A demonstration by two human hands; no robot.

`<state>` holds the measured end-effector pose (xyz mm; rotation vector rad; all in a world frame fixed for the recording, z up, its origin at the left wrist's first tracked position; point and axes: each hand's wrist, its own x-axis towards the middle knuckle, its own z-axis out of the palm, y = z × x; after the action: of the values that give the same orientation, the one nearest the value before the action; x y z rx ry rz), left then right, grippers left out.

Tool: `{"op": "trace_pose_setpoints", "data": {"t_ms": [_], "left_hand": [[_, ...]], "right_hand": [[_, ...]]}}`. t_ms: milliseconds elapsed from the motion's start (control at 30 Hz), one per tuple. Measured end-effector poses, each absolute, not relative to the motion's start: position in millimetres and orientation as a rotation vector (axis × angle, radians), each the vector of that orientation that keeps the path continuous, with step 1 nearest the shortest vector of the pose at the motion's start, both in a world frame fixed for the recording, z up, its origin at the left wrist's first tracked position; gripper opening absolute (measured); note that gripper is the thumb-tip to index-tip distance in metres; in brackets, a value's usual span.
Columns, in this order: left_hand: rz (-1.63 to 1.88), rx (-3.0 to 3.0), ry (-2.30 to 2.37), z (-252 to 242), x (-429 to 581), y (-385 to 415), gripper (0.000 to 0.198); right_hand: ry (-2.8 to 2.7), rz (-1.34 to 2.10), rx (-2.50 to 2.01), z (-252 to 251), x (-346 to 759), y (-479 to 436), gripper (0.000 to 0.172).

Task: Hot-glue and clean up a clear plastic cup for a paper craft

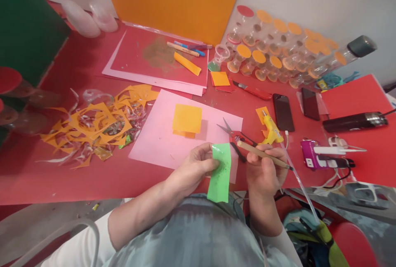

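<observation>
I log, through the head camera: grey-blue garment (182, 234), softly creased; white left sleeve (100, 232), ending well above the wrist; white right sleeve (277, 245), likewise; left hand (196, 163) and right hand (266, 173), bare.

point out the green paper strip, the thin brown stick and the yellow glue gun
green paper strip (220, 181): head view, lower half of its face
thin brown stick (258, 151): head view, along its shaft
yellow glue gun (271, 128): head view, on its body
</observation>
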<state>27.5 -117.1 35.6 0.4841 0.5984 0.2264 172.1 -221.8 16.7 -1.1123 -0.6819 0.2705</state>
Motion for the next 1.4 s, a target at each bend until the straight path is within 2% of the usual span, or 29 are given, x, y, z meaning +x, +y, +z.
{"op": "trace_pose_setpoints", "data": {"t_ms": [500, 667, 1100, 1400], "left_hand": [[0.22, 0.399, 0.554, 34.5, 27.9, -115.4, 0.036], [0.234, 0.347, 0.478, 33.3, 28.3, -111.1, 0.036], [0.416, 0.676, 0.444, 18.6, 25.2, -118.0, 0.036], [0.429, 0.648, 0.561, 18.9, 29.7, -109.4, 0.046]], "right_hand": [[-0.71, 0.392, -1.122, 9.3, 161.8, -219.0, 0.013], [-0.658, 0.401, -1.158, 4.9, 159.2, -220.8, 0.01], [-0.746, 0.42, -1.157, 4.7, 144.3, -225.1, 0.011], [-0.85, 0.401, -1.205, 5.4, 148.9, -224.5, 0.011]]}}
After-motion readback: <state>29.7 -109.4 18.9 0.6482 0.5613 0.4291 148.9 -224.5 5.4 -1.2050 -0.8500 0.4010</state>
